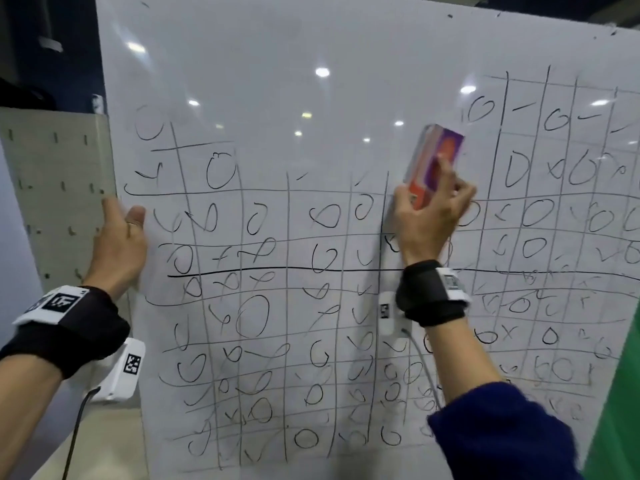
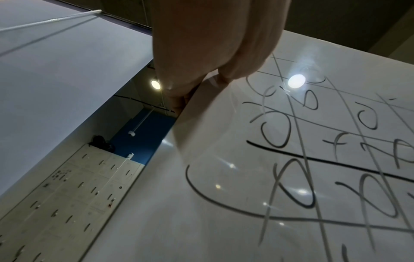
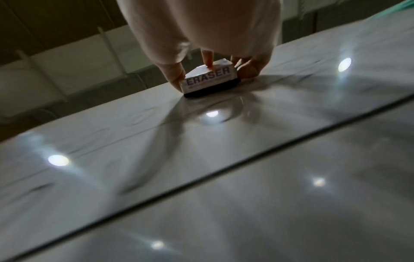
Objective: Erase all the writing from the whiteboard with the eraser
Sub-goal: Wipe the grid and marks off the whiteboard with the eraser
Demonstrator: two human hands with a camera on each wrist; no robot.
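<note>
A large whiteboard [image 1: 277, 81] stands upright, its lower part and right side covered with a hand-drawn grid of circles and ticks [image 1: 263, 313]; the upper middle is wiped bare. My right hand [image 1: 429, 209] grips the eraser [image 1: 434, 161], a block with a purple and orange top, and presses its dark felt flat on the board at centre right. The right wrist view shows the eraser [image 3: 209, 78] labelled ERASER between thumb and fingers. My left hand [image 1: 119, 233] grips the board's left edge [image 2: 179, 113], thumb on the front, fingers behind.
A pale pegboard panel [image 1: 52, 188] stands just left of the board, behind my left hand. A green surface [image 1: 623, 410] borders the board at the lower right. Ceiling lights glare off the glossy board face.
</note>
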